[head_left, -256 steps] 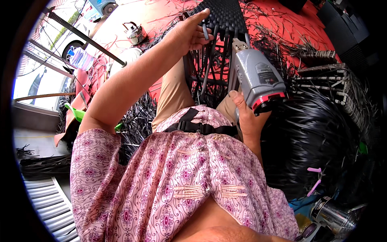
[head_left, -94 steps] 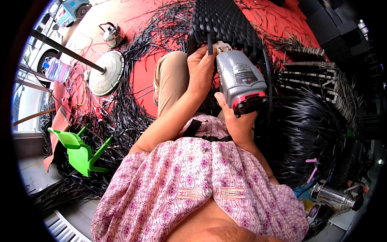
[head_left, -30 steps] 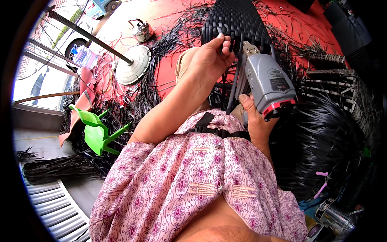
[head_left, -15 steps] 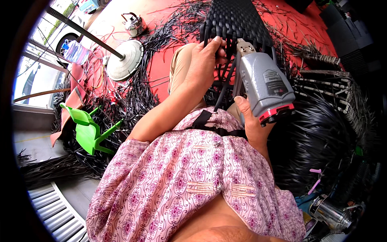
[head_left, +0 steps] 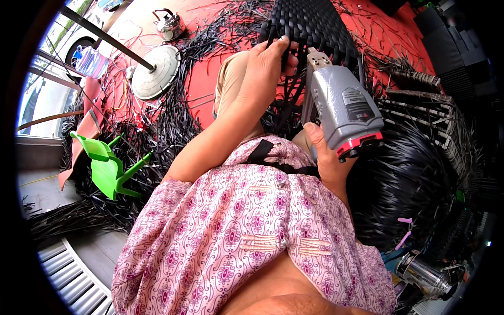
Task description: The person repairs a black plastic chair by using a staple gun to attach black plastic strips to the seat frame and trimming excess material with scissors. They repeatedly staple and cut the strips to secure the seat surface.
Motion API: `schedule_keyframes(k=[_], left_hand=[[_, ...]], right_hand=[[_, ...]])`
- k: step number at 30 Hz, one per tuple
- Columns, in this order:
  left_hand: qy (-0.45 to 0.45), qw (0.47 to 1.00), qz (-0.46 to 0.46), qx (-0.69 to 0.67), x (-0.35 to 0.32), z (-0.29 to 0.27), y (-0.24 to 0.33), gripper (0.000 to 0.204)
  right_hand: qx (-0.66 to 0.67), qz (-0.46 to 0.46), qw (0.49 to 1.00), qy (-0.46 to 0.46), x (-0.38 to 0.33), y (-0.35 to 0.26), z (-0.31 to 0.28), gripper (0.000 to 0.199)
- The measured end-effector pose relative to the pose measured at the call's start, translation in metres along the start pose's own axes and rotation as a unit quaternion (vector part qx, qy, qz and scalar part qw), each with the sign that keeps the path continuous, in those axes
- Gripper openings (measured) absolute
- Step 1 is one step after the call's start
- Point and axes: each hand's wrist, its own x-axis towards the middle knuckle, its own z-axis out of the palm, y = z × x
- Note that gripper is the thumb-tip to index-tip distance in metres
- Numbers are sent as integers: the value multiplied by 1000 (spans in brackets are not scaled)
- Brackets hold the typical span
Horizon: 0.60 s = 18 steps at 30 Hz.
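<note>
A black woven panel [head_left: 315,23] of flat plastic strips stands ahead of me at the top, with loose strip ends hanging from its near edge. My left hand [head_left: 265,68] is closed at that edge, thumb and fingers pinching a black strip [head_left: 290,52]. A grey staple gun [head_left: 344,100] with a red end cap is in my right hand [head_left: 331,160]. Its metal nose lies close to the panel's near edge, right of my left hand; whether it touches cannot be made out. The gun's body hides most of my right fingers.
Black strips [head_left: 173,121] lie heaped over the red floor covering [head_left: 202,79]. Left are a green plastic stool [head_left: 107,173], a round pole base [head_left: 156,73] and a water bottle [head_left: 90,62]. A kettle [head_left: 169,26] stands far left. A large strip bundle [head_left: 404,184] and glass jar [head_left: 425,273] are right.
My left hand has shifted slightly farther away along the panel's edge, still pinching. The staple gun stays nearly where it was. Surroundings on the left have slid a little leftward in view.
</note>
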Motion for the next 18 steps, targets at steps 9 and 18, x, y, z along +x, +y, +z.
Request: schedule_keyframes(k=[9, 18], left_hand=[[-5, 999, -42, -23, 14, -2, 5, 28], [-4, 990, -75, -119, 17, -2, -6, 12]], right_hand=[[-30, -60, 998, 0, 0, 4, -5, 52], [-45, -115, 992, 39, 2, -3, -7, 38]])
